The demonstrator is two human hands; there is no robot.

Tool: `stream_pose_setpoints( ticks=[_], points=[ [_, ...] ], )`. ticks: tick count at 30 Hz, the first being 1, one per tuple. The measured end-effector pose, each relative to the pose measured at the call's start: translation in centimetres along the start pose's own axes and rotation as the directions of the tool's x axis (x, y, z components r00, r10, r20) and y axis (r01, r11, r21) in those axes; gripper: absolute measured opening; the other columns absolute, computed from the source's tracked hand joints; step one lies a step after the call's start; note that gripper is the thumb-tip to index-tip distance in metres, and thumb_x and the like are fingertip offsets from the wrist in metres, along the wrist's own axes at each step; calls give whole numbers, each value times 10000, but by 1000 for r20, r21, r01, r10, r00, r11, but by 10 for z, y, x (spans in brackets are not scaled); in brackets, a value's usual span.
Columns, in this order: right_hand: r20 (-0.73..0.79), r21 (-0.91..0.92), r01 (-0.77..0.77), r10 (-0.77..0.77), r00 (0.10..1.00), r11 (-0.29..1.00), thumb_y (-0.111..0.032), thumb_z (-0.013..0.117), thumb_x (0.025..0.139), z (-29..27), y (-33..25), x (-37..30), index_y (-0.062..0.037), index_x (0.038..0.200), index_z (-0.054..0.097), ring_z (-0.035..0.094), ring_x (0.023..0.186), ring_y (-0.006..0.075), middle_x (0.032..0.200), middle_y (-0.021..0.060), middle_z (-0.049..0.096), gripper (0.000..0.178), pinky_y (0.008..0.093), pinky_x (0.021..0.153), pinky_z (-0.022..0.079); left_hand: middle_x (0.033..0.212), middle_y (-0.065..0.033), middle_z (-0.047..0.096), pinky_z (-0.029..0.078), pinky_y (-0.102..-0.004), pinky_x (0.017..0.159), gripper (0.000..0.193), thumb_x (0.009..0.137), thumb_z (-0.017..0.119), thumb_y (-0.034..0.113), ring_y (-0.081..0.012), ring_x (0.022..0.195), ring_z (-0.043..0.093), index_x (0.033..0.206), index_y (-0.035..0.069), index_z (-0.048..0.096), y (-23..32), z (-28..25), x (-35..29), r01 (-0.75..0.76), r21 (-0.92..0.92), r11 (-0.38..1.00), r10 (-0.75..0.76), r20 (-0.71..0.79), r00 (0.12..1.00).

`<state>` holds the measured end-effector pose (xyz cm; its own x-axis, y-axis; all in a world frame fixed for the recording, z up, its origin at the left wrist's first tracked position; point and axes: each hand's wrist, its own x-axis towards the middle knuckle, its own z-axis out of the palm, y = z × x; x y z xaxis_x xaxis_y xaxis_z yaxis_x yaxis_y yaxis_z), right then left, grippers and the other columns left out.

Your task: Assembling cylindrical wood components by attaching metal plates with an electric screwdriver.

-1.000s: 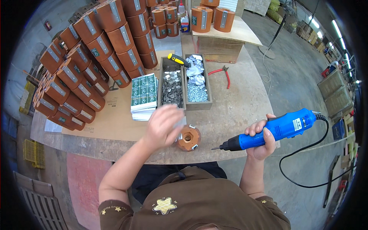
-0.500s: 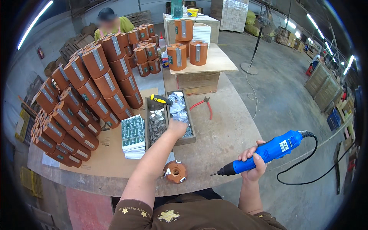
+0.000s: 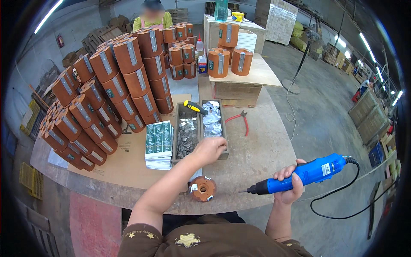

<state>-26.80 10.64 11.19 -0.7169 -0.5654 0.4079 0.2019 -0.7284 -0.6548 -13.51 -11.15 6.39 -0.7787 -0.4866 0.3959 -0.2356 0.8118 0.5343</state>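
My right hand (image 3: 290,184) is wrapped round a blue electric screwdriver (image 3: 299,176), its bit pointing left over the table's front edge. My left hand (image 3: 210,150), fingers bent together, hangs over the near end of a wooden parts box (image 3: 223,156); anything small in the fingertips is hidden. One compartment holds grey metal pieces (image 3: 187,137), the other crumpled pale wrapping (image 3: 211,120). A yellow-and-black screwdriver (image 3: 195,107) lies across the box. Close in front of me, a round orange-brown cylinder (image 3: 203,189) stands on end, with a centre hole and small metal brackets around its rim.
Tall stacks of orange-brown cylinders (image 3: 141,83) fill the left of the table. A pile of green-and-white label sheets (image 3: 158,145) sits beside the box, red-handled pincers (image 3: 244,122) to its right. Cylinders (image 3: 218,63) also stand on a raised board. Another person (image 3: 153,19) is behind the stacks.
My left hand has come up out of the box's right compartment and back toward me. The view has shifted a little; my right hand still holds the electric screwdriver.
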Motion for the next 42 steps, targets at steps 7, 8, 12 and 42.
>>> stream_pose_setpoints(
  ticks=[7,8,12,42],
  points=[
    [127,168,127,-150,980,977,-168,507,763,25,-5,8,-28,1189,296,479,608,173,738,77,475,496,343,589,435,745,-88,629,480,-271,625,153,671,666,29,-181,681,611,812,5,612,58,-29,-74,-53,-442,895,50,-19,999],
    [174,205,132,-169,970,970,-177,508,770,33,-5,9,-26,1198,294,473,617,170,747,77,475,502,342,598,431,745,-88,629,480,-271,625,153,671,666,29,-181,681,611,812,5,612,58,-30,-84,-26,-461,887,25,-9,1000],
    [300,294,83,-174,938,952,-202,502,784,53,1,8,-29,1223,284,465,643,164,773,70,473,519,340,624,421,752,-59,631,466,-257,649,91,674,663,8,-139,699,595,756,6,623,63,-33,-108,274,-651,708,-302,71,951],
    [613,161,4,-103,784,987,-159,567,732,97,15,-14,-37,1195,280,521,557,173,694,70,505,558,322,555,454,704,-102,578,438,-341,603,156,626,674,48,-267,683,570,722,29,553,59,-46,-138,-154,-297,942,78,-255,964]
  ],
)
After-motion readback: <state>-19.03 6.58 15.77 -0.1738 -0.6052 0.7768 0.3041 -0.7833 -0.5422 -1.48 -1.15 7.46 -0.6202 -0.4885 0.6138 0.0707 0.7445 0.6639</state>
